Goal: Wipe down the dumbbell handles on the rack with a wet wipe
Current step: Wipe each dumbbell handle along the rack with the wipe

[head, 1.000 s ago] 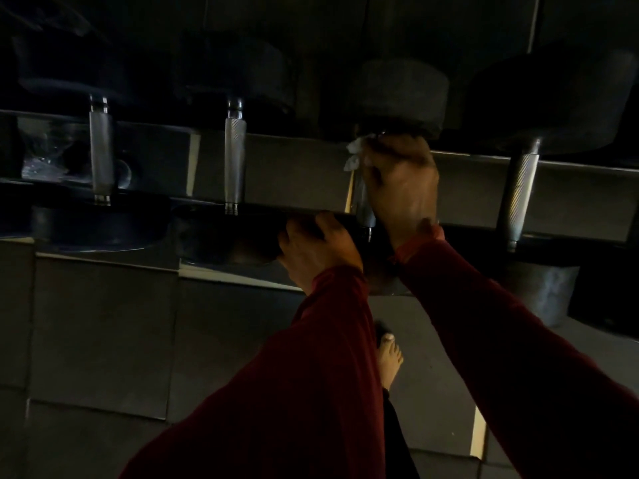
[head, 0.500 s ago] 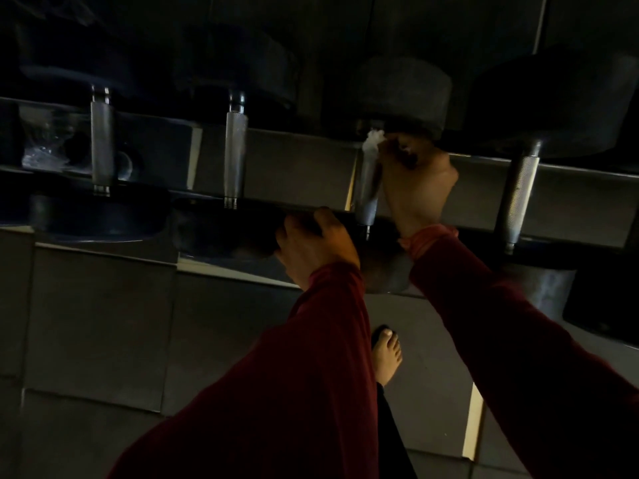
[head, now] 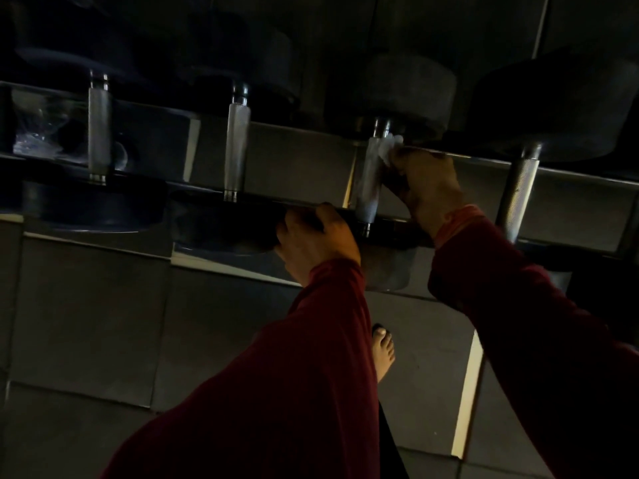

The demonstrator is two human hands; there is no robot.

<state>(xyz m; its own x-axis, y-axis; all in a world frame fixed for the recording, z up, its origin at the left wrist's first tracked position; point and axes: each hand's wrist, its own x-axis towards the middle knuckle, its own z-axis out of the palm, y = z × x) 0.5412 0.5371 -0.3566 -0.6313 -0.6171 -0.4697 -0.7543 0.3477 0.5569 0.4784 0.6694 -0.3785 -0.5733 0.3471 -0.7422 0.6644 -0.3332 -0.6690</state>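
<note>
Head camera gives me a dim picture: the dumbbell ends at the top fade into black, and the frame cuts off the far-right weight. I see four dumbbells on the rack (head: 570, 174). My right hand (head: 428, 188) has its fingers curled round the white wet wipe (head: 389, 146) and holds it against the upper right side of the third handle (head: 368, 181), just below the collar; most of that handle shows bare to the left of the hand. My left hand (head: 316, 238) grips the front rail (head: 397, 223) just left of that handle's lower end, though its fingertips seem lost in shadow.
</note>
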